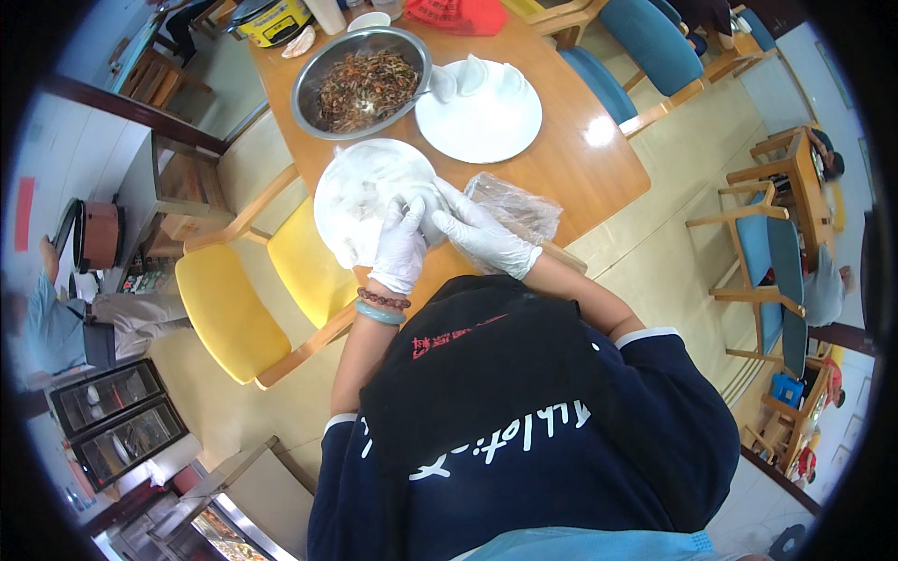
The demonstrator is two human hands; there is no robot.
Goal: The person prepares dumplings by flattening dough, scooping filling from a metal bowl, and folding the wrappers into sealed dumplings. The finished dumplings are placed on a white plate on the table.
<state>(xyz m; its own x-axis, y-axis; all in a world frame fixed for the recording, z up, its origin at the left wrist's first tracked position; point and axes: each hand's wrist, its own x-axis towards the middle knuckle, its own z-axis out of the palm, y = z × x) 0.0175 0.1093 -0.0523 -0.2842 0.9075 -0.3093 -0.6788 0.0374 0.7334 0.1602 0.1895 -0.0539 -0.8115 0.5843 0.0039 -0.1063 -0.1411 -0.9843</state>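
Both gloved hands, left hand [400, 245] and right hand [482, 234], pinch a dumpling [432, 213] above the table [580, 159]; fingers pressed on it; three finished on the white plate [482, 126]; filling bowl [360, 79] looks far from spent.

I am in an eating place, like a canteen. Past my hands is a long wooden table [599, 159] with blue chairs [645, 37], and more tables and chairs [776, 252] stand far off to my right.
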